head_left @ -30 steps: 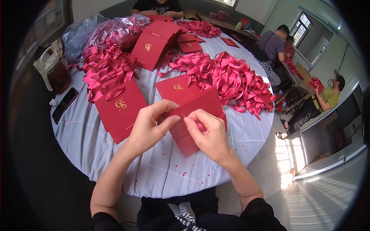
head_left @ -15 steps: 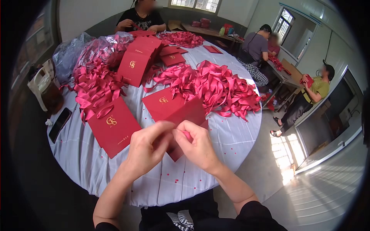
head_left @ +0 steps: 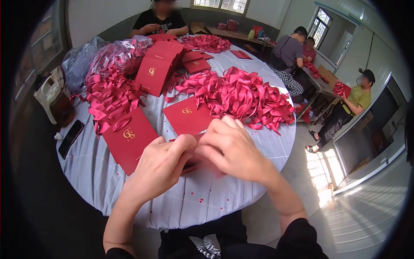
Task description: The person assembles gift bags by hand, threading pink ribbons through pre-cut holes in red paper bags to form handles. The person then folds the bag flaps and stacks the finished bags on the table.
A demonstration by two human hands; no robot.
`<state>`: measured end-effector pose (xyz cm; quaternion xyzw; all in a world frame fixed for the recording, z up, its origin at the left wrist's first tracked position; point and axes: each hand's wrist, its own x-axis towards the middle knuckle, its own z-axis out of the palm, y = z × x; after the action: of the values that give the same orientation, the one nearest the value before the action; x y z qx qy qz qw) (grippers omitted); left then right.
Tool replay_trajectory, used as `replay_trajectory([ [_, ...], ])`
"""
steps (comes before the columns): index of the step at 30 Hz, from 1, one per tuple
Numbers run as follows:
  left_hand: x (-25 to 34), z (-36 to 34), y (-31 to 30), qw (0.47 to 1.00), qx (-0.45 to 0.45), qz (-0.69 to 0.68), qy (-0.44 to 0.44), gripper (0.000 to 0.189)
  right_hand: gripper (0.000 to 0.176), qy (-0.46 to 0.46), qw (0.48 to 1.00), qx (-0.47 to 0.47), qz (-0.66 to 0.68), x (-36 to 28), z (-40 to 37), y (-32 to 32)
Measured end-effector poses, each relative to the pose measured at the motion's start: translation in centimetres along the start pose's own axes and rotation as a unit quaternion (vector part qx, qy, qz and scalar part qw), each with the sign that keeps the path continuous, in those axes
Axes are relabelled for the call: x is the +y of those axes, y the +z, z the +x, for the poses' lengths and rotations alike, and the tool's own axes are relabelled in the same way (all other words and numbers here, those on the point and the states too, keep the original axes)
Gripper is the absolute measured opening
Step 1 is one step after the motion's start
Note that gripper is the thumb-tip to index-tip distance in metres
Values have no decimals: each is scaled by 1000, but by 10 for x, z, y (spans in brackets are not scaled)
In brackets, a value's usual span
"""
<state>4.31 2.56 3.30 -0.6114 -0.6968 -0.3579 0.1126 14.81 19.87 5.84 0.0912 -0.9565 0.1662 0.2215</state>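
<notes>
My left hand (head_left: 166, 162) and my right hand (head_left: 233, 149) meet over the near part of the round table, fingers bent and pinched. A dark red paper bag (head_left: 196, 164) is between and below them, largely covered by my hands and smeared by motion. The left fingers grip its upper edge. My right fingers pinch what appears to be a pink ribbon; their tips are partly hidden. Just beyond lies a flat red bag (head_left: 187, 116) with a gold logo. Left of my hands lie more red bags (head_left: 129, 140), one with a ribbon handle.
Pink ribbon heaps (head_left: 246, 97) cover the middle right and left of the table (head_left: 172, 211). Behind are stacked red bags (head_left: 157, 67) and a clear plastic bag (head_left: 79, 58). A phone (head_left: 71, 139) lies at the left edge. Co-workers sit opposite and stay at the right.
My right hand has turned over and risen slightly, its back now facing up. The bag between my hands has dropped lower and tilted. My view has shifted slightly.
</notes>
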Motion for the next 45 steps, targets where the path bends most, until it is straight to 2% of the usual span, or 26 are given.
replay_trajectory([
  [2,-1,-1,6,1000,23,-4,2,21,15,-14,995,-76,64,15,14,-4],
  [3,-2,-2,9,999,50,-10,5,22,23,-19,993,-74,92,18,22,-4],
  [5,-2,-4,16,997,71,-15,-7,24,23,45,973,-198,110,18,40,-11],
  [7,-3,-6,20,996,89,-20,-13,26,25,47,969,-197,139,20,47,-8],
  [9,-3,-6,21,994,111,-4,-1,29,25,41,960,-244,128,19,52,-9],
  [10,-3,-8,20,996,87,-4,-25,27,22,104,947,-273,134,15,56,-13],
  [13,0,-6,18,997,72,3,-3,26,21,98,943,-276,157,18,57,-16],
  [18,5,-6,23,996,78,-7,-33,27,18,113,948,-247,167,21,49,-4],
  [20,4,-6,25,994,99,-12,-38,27,18,94,962,-184,180,22,44,1],
  [24,12,-3,26,996,90,1,15,23,18,79,971,-81,213,28,51,-4],
  [26,11,-1,28,995,95,13,15,23,16,73,953,-84,280,28,57,-11],
  [28,11,0,28,994,102,26,13,23,16,76,960,-100,249,28,63,-11],
  [30,11,-1,27,996,81,13,27,23,17,64,956,-17,286,32,69,-1],
  [34,12,-2,30,995,87,25,39,24,17,66,934,20,351,37,86,7],
  [41,13,-3,31,995,87,29,40,25,19,54,917,65,389,38,102,22],
  [42,13,-3,30,995,86,31,37,25,19,55,917,65,390,38,100,21],
  [44,14,-2,32,995,84,32,31,24,20,53,948,94,299,40,92,16],
  [45,15,-1,34,994,104,24,17,25,19,23,956,160,244,40,82,15],
])
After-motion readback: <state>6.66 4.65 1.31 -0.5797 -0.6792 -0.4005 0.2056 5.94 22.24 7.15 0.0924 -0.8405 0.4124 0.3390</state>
